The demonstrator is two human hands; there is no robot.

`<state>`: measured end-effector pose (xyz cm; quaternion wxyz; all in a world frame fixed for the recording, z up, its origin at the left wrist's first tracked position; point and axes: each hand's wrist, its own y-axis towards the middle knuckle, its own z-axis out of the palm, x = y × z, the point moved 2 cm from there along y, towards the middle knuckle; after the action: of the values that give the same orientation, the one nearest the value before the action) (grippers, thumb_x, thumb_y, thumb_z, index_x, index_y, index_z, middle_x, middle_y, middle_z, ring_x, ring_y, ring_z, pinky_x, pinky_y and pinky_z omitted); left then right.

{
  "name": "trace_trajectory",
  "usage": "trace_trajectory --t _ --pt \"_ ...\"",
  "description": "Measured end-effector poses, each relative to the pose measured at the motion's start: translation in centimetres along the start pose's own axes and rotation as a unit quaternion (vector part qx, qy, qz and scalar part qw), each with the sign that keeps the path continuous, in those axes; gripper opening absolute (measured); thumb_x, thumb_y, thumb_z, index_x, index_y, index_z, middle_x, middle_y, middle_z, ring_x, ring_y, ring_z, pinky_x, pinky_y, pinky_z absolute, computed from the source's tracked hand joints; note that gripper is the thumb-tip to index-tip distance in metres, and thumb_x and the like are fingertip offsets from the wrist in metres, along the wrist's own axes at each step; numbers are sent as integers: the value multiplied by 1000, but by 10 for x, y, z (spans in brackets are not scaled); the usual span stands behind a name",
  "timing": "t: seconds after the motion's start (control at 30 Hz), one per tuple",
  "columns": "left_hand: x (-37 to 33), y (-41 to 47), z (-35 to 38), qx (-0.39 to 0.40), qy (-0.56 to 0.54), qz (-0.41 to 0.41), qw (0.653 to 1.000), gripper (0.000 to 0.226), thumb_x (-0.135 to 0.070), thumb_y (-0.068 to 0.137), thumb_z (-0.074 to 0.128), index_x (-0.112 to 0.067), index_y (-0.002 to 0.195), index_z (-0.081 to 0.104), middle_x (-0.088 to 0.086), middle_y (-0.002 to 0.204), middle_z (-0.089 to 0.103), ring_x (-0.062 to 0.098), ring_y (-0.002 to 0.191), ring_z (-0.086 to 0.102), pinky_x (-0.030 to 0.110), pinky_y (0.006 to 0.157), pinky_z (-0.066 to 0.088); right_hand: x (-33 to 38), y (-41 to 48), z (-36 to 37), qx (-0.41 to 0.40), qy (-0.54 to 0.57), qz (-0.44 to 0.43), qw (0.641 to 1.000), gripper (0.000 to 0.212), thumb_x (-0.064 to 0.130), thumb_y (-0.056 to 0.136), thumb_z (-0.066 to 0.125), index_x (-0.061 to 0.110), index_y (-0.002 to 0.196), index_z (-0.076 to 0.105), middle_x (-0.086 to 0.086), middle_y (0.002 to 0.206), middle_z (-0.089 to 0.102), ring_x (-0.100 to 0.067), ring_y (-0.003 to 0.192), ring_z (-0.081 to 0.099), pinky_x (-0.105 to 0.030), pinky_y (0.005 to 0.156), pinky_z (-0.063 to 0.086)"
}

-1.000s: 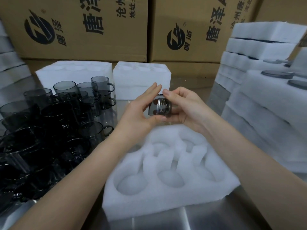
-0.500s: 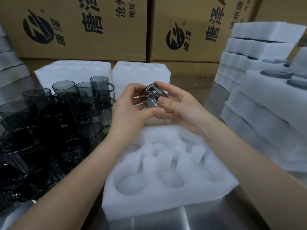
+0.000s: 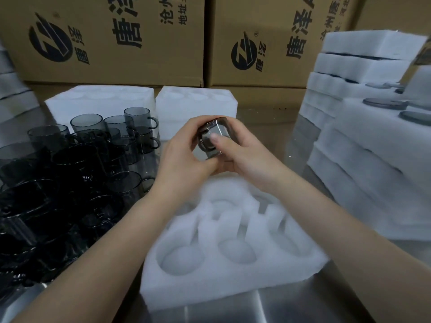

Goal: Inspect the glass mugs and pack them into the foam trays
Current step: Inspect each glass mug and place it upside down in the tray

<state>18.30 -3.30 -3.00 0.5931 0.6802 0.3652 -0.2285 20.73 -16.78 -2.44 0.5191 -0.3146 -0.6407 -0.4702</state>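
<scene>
A smoky grey glass mug [image 3: 215, 131] is held in both hands above the far end of a white foam tray [image 3: 233, 276]. My left hand [image 3: 184, 157] curls round its left side and my right hand [image 3: 240, 152] grips it from the right, thumb lying across the glass. The mug is tilted on its side with its handle toward me. The tray has several round pockets, all without mugs. A crowd of the same grey mugs [image 3: 77, 164] stands on the table at the left.
Two white foam blocks [image 3: 196, 101] lie behind the hands. Stacked foam trays [image 3: 363, 127] with dark round lids fill the right side. Printed cardboard boxes [image 3: 112, 38] form the back wall. Bare steel table [image 3: 291, 306] shows at the front.
The mug has been turned over between my hands, from upright to tilted with its handle toward me. My left fingers have closed round it and my right thumb now lies across it.
</scene>
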Motion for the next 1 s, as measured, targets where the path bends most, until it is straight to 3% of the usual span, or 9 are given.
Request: trace_trajectory --t 0.13,0.27,0.43,0.5,0.6,0.67,0.77,0.87,1.0 --pt "-3 0 0 3 26 -2 1000 59 -25 59 82 -33 113 60 -27 103 65 -2 101 61 23 92 48 5 -3 3 -51 -47 -19 997 24 33 102 45 20 113 61 -9 99 66 -46 87 66 -37 58 57" --pt "-5 -1 2 14 10 3 1000 64 -19 56 84 -39 110 56 -24 105 66 0 105 62 22 95 47 5 0 0 -66 20 29 997 36 36 105 37 15 118 63 -19 109 69 -41 92 68 -37 60 54" --pt "-5 -3 2 21 24 30 999 69 -1 63 85 -37 110 49 -22 109 61 -2 106 59 14 92 45 3 3 -11 -15 134 88 987 40 38 104 35 13 119 64 -15 107 71 -32 83 69 -43 75 54" --pt "-5 -4 3 23 22 36 999 71 7 66 79 -32 115 47 -21 117 57 -4 110 57 12 92 43 2 3 -10 46 181 106 977 44 45 101 37 16 123 61 -13 112 68 -32 91 66 -42 79 50" --pt "-6 -3 1 13 31 21 999 76 -2 62 85 -40 111 42 -23 114 57 -6 106 56 10 86 42 4 1 -4 109 235 146 955 52 56 93 43 16 120 63 -11 115 67 -28 98 62 -36 79 53" --pt "-9 -3 1 22 66 16 997 75 -21 56 89 -45 109 42 -25 112 56 -2 110 53 13 88 40 4 1 -4 68 213 138 965 49 51 97 44 12 108 71 -14 109 70 -28 91 67 -33 69 56" --pt "-10 -4 3 38 121 12 992 74 -42 60 86 -43 123 48 -25 115 56 3 116 46 12 95 34 4 0 -7 -33 107 82 990 40 40 100 48 7 106 70 -17 103 72 -31 81 71 -36 66 57" --pt "-10 -4 3 20 119 19 993 66 -24 72 83 -25 132 55 -12 118 61 12 116 53 18 98 39 4 0 -8 -78 78 60 992 37 37 101 47 7 104 69 -16 100 73 -30 85 72 -35 65 57" --pt "-16 -6 4 26 125 58 990 63 -19 70 85 -18 127 58 -12 115 63 12 111 59 22 96 43 3 2 -14 -88 113 88 986 38 33 102 47 2 110 67 -21 105 72 -38 94 71 -37 66 58"
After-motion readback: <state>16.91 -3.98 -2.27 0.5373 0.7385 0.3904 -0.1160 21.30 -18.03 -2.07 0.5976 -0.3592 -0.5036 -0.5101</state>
